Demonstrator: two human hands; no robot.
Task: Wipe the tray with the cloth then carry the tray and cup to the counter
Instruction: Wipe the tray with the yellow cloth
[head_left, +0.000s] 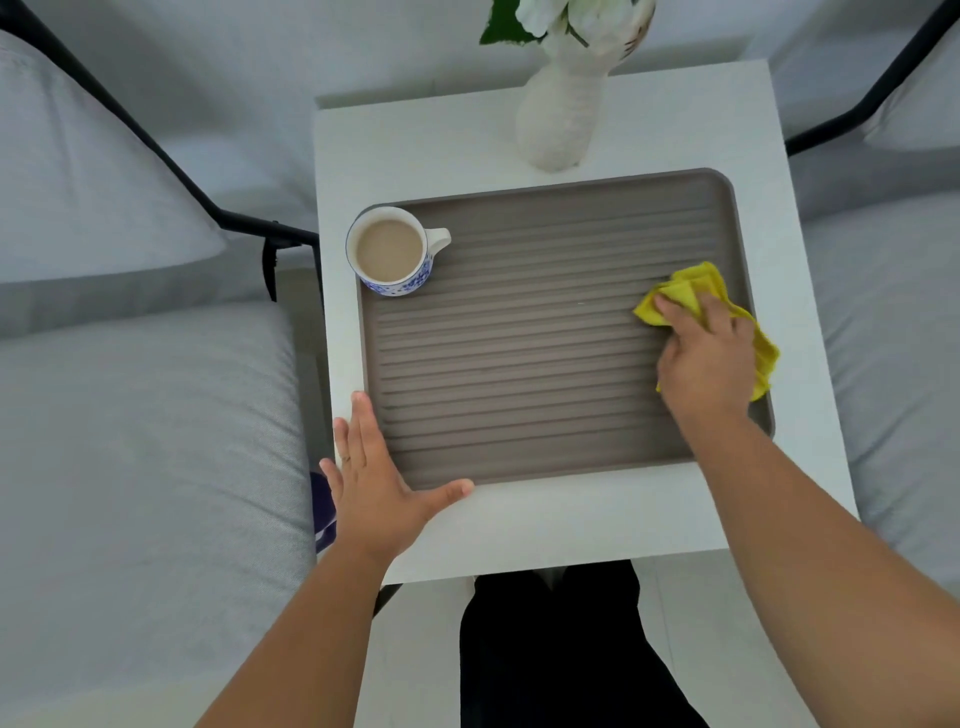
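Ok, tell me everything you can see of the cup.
The cup is a white ceramic-looking mug with a blue floral pattern around its lower wall and a plain white handle pointing right. It stands upright, nearly full of a pale milky-brown drink. It sits on the tray's far left corner, slightly overhanging the rim. Neither hand touches it.

Your right hand (706, 358) presses a yellow cloth (691, 291) onto the right side of a ribbed grey tray (519, 364) on a white side table (415, 140). Your left hand (374, 478) lies flat at the tray's near-left corner. A blue-patterned cup (395, 252) of milky drink sits at the tray's far-left corner, a white vase (563, 114) just beyond.
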